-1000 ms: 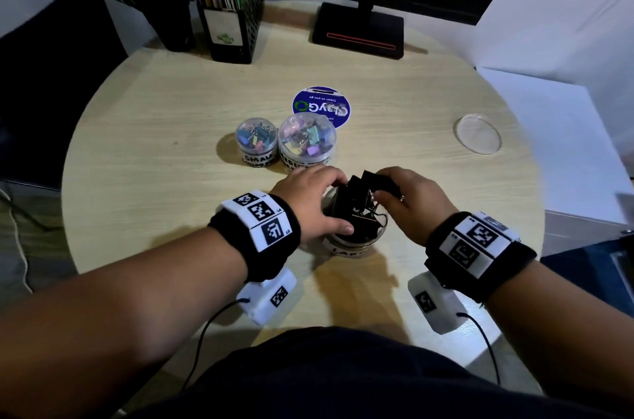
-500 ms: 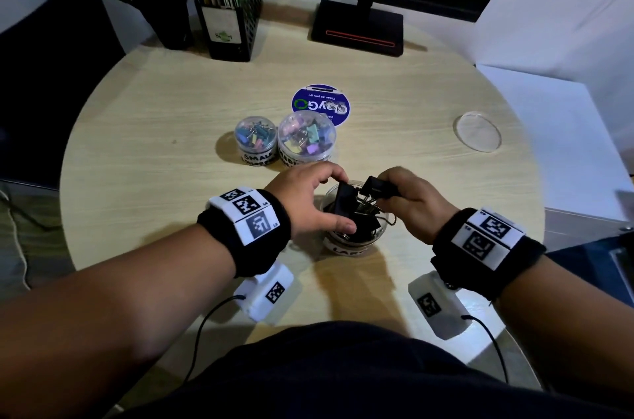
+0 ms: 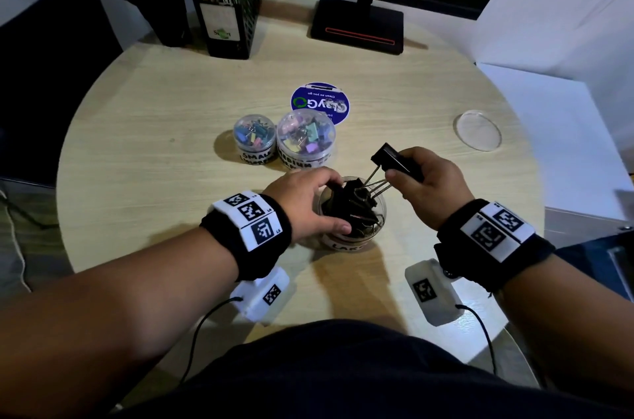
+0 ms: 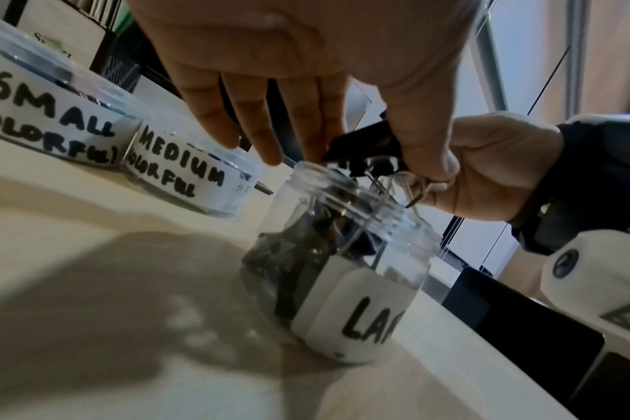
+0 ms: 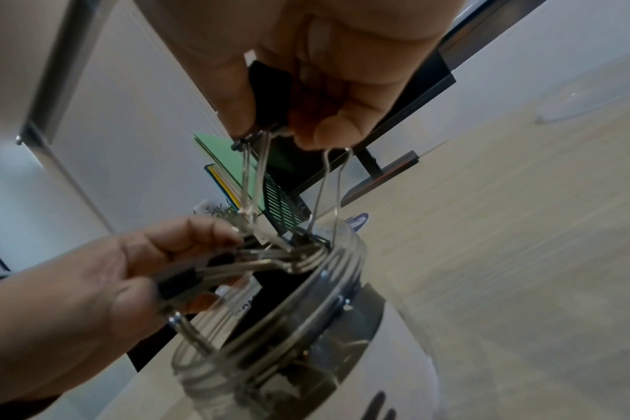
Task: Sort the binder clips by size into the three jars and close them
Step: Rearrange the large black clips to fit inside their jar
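Two hands over the open jar point(image 3: 353, 240), centre frame: right hand point(image 3: 435, 185) pinches a black clip point(image 3: 394, 159); left hand point(image 3: 305, 200), fingers curled, grips clips point(image 5: 184, 281) at the rim.

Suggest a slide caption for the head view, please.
Right hand lifts a black binder clip above the open large jar.

Black wristbands point(image 3: 252, 240) with white coded tags — white camera boxes point(image 3: 262, 295), thin black cables point(image 3: 206, 326).

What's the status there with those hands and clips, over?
Right hand pinches a black clip above the large jar. Left hand holds clips at its mouth. Wire handles tangled. Lid off, aside.
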`<state>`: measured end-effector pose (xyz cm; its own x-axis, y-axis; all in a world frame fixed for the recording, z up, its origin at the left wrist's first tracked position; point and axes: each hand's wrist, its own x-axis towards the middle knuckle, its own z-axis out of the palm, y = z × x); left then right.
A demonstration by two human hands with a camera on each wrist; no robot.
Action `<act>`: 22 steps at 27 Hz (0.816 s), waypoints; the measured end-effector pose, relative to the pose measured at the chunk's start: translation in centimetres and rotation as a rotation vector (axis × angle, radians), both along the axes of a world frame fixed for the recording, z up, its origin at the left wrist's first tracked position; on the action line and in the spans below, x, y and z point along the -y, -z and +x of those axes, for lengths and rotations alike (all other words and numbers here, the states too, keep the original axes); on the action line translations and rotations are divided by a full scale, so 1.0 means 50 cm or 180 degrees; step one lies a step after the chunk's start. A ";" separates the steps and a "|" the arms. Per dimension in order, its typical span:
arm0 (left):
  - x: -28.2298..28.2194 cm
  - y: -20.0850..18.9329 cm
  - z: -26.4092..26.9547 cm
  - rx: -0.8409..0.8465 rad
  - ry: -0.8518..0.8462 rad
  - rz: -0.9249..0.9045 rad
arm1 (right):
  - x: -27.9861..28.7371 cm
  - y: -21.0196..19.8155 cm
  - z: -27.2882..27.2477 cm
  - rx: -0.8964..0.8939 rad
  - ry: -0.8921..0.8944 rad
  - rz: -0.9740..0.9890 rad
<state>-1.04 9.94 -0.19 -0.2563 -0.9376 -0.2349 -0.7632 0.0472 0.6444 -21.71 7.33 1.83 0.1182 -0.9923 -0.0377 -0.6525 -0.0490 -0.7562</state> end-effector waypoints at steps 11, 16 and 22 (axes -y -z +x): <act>0.017 -0.003 0.003 0.0380 0.0126 -0.0007 | -0.007 0.017 0.014 -0.1232 -0.0733 0.0348; 0.016 -0.004 -0.004 0.0553 0.0308 0.0042 | -0.018 0.021 0.022 -0.1395 -0.0976 0.0295; 0.011 0.005 -0.004 0.0669 0.0394 0.0141 | -0.020 0.018 0.015 -0.1095 -0.0975 -0.0366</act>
